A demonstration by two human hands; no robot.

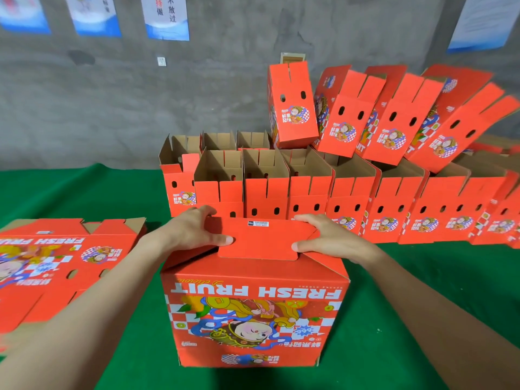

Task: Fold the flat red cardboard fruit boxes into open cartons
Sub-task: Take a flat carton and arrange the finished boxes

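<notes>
Fingers (204, 211) of both hands pinching the top flap (261, 243) of a red box (253, 313).
Its ends are gripped by the left hand (194, 229) and right hand (333, 240), thumbs on its near face, other fingers curled over its far edge; the box stands with its print upside down on the green bench (422, 291), flat boxes (56, 266) lying to its left, open cartons (351, 198) lined up behind.

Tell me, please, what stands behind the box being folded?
A row of open cartons stands behind the box, tilted cartons stacked above. The left hand and right hand cover some lower fronts.
</notes>
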